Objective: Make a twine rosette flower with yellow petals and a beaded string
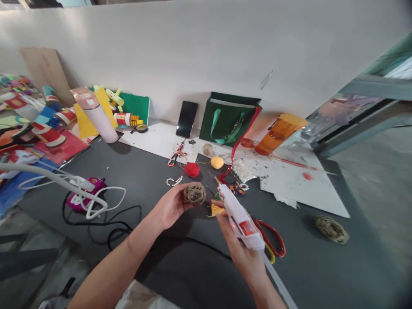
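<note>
My left hand [169, 208] is closed around a small ball wrapped in brown twine [195, 193], holding it up over the dark grey table [180, 266]. My right hand [242, 253] grips a white hot glue gun [240, 219], its nozzle pointing up and left toward the ball. A clear glue stick pokes out of the gun's back end toward me. A small yellow scrap [216, 210] lies just under the gun's tip.
A red ball [192, 169], an orange ball [217, 162], beads [174, 181] and red-handled scissors [273, 238] lie nearby. A twine bundle [331, 228] sits right. A green bag [230, 120], phone [187, 119], orange cup [278, 134], pink tumbler [96, 113] and white cables [80, 193] surround the area.
</note>
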`<action>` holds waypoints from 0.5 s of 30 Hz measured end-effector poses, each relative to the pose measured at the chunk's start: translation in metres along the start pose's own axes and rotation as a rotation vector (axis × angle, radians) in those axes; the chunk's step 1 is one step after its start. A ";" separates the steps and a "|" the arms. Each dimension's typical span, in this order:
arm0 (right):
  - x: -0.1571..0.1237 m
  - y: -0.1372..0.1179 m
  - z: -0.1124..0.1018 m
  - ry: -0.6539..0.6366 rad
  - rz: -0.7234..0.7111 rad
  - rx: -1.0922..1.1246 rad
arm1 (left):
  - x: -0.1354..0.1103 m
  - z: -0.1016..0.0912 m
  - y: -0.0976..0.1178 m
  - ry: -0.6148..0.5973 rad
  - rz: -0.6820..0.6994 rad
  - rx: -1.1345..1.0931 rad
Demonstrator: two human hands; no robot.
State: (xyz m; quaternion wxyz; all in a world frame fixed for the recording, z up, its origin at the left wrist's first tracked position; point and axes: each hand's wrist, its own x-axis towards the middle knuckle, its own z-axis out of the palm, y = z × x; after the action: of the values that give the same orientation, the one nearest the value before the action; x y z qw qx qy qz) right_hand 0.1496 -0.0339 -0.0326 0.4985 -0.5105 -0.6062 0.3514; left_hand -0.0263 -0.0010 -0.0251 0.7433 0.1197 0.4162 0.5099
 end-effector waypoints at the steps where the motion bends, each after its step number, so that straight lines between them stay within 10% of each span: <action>1: 0.003 0.001 0.002 -0.001 -0.015 -0.006 | -0.001 0.001 -0.002 -0.017 -0.022 0.018; 15: 0.010 0.011 0.010 0.091 -0.034 -0.129 | -0.002 -0.002 -0.018 -0.209 -0.073 0.119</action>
State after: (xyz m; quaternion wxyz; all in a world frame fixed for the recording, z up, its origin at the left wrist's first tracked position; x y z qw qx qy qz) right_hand 0.1431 -0.0210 -0.0433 0.4975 -0.5467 -0.6127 0.2796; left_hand -0.0158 -0.0111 -0.0363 0.7924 0.2008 0.3699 0.4416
